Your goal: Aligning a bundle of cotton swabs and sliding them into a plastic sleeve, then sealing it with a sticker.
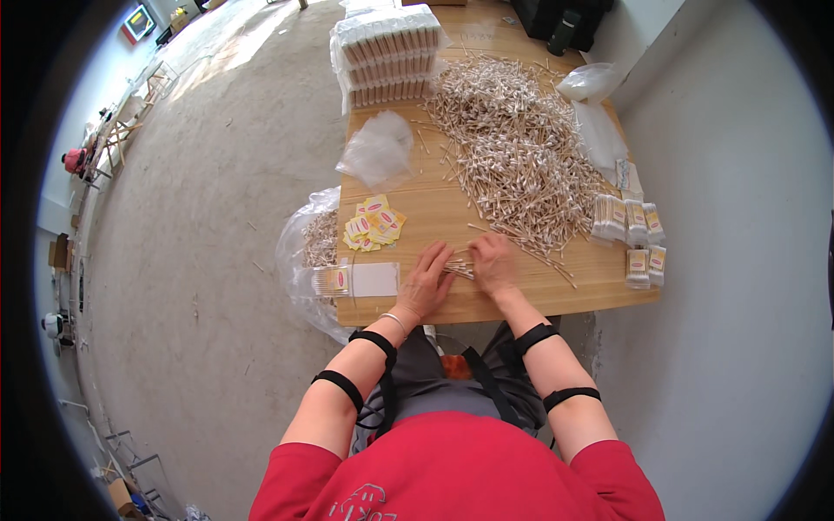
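Note:
Near the front edge of the wooden table, a small bundle of cotton swabs point(459, 268) lies between my two hands. My left hand point(425, 283) is closed over the bundle's left end. At its right end my right hand point(493, 263) bends its fingers round the swabs, hiding their tips. Left of my left hand, a white card point(375, 280) sits by a clear packet of swabs point(331, 280) that reaches past the table's left edge. Yellow and white printed labels point(373, 224) are scattered just beyond. A big heap of loose swabs point(521, 152) spreads over the table beyond my right hand.
Filled swab packets point(634, 221) lie along the right edge. Stacked packs point(387, 56) stand at the far left, with clear empty bags point(379, 149) nearer. A plastic sack of swabs point(318, 239) stands beside the table's left edge. A wall point(738, 200) closes off the right side.

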A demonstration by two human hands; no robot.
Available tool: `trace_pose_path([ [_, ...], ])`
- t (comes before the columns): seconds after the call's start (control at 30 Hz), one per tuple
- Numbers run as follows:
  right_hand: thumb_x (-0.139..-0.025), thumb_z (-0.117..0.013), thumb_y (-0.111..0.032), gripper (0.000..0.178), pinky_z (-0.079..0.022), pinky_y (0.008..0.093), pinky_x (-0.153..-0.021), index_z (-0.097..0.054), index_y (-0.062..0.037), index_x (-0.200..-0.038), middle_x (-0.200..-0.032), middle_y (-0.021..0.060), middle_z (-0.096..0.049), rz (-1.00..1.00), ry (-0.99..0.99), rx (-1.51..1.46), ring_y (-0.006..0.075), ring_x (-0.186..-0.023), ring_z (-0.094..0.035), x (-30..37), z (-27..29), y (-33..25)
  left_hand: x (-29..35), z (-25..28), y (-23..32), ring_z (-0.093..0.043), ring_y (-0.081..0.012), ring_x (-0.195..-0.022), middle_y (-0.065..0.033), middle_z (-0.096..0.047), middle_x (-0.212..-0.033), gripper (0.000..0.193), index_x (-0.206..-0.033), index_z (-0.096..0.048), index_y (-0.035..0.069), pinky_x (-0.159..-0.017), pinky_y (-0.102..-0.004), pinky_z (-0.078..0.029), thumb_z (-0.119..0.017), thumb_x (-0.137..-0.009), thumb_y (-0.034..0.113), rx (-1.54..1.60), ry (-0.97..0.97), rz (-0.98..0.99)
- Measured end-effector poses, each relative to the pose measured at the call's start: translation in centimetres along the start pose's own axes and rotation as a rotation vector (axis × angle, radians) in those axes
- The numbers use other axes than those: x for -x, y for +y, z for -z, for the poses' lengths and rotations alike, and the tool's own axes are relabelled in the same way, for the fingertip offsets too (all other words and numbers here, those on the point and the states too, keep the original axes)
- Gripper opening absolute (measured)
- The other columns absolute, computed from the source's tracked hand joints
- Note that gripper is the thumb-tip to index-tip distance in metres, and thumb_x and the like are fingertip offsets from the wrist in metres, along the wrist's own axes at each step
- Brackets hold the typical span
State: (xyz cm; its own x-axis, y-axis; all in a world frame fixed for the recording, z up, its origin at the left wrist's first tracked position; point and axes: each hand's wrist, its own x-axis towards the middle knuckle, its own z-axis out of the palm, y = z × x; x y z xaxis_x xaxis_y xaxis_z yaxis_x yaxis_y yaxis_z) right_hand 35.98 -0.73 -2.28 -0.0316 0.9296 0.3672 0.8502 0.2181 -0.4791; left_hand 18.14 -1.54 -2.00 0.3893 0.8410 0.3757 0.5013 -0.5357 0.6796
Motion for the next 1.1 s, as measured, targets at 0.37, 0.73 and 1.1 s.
trace_pose_path([
  [0.37,-0.075,-0.065,-0.007,0.015,-0.045,0.0374,-0.082,-0.066,-0.0077,-0.09,-0.095,0.0071,-0.057,-0.029,0.035,-0.068,0.0289,-0.092,-0.053,1.6,1.7,1.0,-0.1,-0.3,0.1,-0.039,-0.0299,-0.13,-0.014,-0.049,-0.133,0.048,-0.127,-0.051,0.003,-0.112,-0.0465,-0.025,-0.063,-0.083,0.017,-0.243,-0.078,-0.001],
  [0.73,-0.076,-0.068,-0.007,0.012,-0.046,0.0378,-0.077,-0.066,-0.0063,-0.088,-0.089,0.0097,-0.056,-0.13,0.066,-0.001,0.0299,-0.088,-0.054,1.6,3.1,2.7,0.0,-0.6,-0.6,-0.045,-0.0309,-0.126,-0.0141,-0.055,-0.126,0.036,-0.118,-0.057,0.003,-0.11,-0.0461,-0.03,-0.062,-0.084,0.012,-0.131,-0.049,-0.045],
  [1.1,-0.073,-0.062,0.002,0.031,-0.047,0.0393,-0.081,-0.059,-0.001,-0.104,-0.1,0.0152,-0.054,-0.339,-0.009,-0.395,0.0327,-0.093,-0.057,1.0,0.8,-0.5,0.1,-0.2,-0.6,-0.048,-0.0304,-0.122,-0.0132,-0.057,-0.122,0.038,-0.12,-0.056,0.004,-0.107,-0.0421,-0.035,-0.062,-0.083,0.01,-0.086,-0.068,-0.07],
])
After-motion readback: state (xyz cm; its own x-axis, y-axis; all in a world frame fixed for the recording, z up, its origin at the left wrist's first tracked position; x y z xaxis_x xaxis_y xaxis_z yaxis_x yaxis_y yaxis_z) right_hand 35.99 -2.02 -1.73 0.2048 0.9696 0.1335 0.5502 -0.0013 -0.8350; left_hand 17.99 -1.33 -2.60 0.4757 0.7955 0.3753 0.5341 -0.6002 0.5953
